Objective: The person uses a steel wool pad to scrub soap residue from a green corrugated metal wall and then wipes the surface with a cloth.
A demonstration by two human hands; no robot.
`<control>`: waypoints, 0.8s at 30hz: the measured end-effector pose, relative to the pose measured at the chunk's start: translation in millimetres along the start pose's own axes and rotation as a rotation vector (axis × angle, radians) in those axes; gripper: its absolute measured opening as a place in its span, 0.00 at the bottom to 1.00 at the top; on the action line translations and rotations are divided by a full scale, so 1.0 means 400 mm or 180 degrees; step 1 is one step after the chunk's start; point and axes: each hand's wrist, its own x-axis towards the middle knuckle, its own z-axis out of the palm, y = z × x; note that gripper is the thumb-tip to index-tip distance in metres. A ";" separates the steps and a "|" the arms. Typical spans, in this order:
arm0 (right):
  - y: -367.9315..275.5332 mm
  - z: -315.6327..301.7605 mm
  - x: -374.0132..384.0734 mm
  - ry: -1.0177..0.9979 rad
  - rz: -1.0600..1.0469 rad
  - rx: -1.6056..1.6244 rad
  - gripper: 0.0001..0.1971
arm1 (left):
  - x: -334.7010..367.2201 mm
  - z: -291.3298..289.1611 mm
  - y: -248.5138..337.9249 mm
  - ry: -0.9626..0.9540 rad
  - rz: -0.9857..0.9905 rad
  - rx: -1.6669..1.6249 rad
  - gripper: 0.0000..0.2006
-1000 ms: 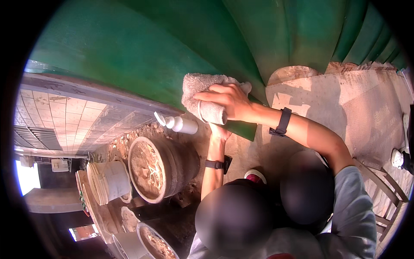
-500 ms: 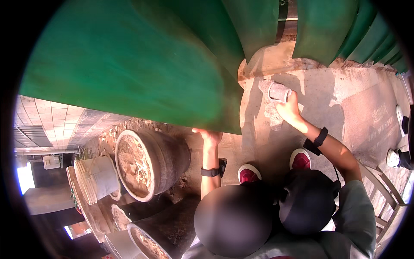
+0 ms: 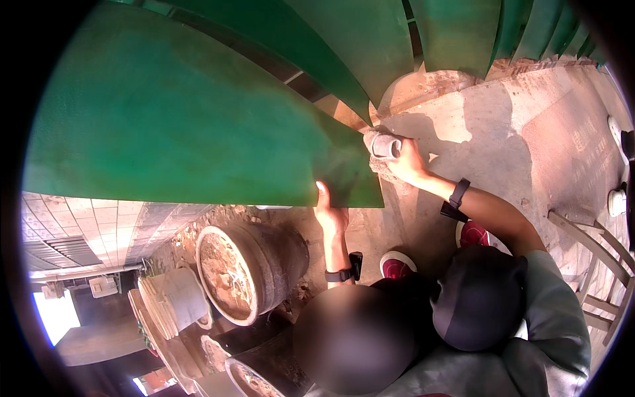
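A long green panel (image 3: pixel 198 126) fills the upper left, its lower edge nearest me. My left hand (image 3: pixel 332 215) holds that edge close to the panel's right corner. The thumb lies over the front face and the other fingers are hidden behind. Beside the same corner, my right hand (image 3: pixel 411 162) is closed round a pale grey, dusty tool (image 3: pixel 383 146) with a curved, band-like top and a rough brownish underside. Its exact kind is unclear. The tool's left side meets or overlaps the panel's right end; I cannot tell whether they touch.
More green panels (image 3: pixel 456 33) stand along the top, with narrow gaps. Large soil-filled pots (image 3: pixel 281 264) and a stack of pale pots (image 3: pixel 173 301) are at lower left. A wooden frame (image 3: pixel 595 264) stands at right. Another person's shoe (image 3: pixel 617 202) shows at the far right.
My right hand has brought the grey tool leftward and slightly down to the panel's corner. A gap shows behind the panel, and my left thumb now lies over its face.
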 end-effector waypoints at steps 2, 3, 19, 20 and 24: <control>-0.061 -0.080 0.000 0.0263 -0.0319 0.0851 0.21 | -0.007 0.025 0.015 0.0035 0.0077 0.0235 0.22; -0.061 -0.104 -0.014 0.0305 -0.0827 0.1221 0.22 | -0.008 0.065 -0.001 0.0028 0.0111 0.0272 0.21; -0.090 -0.156 0.095 -0.0008 -0.2332 -0.0137 0.24 | 0.019 -0.024 0.059 0.0124 -0.0164 0.1084 0.25; -0.071 -0.168 0.080 0.0020 -0.2030 0.0058 0.22 | 0.016 -0.050 0.048 0.0111 -0.0269 0.0906 0.26; -0.061 -0.256 0.052 -0.0532 0.1298 0.2218 0.12 | 0.011 -0.110 0.050 -0.0043 -0.0387 0.0305 0.28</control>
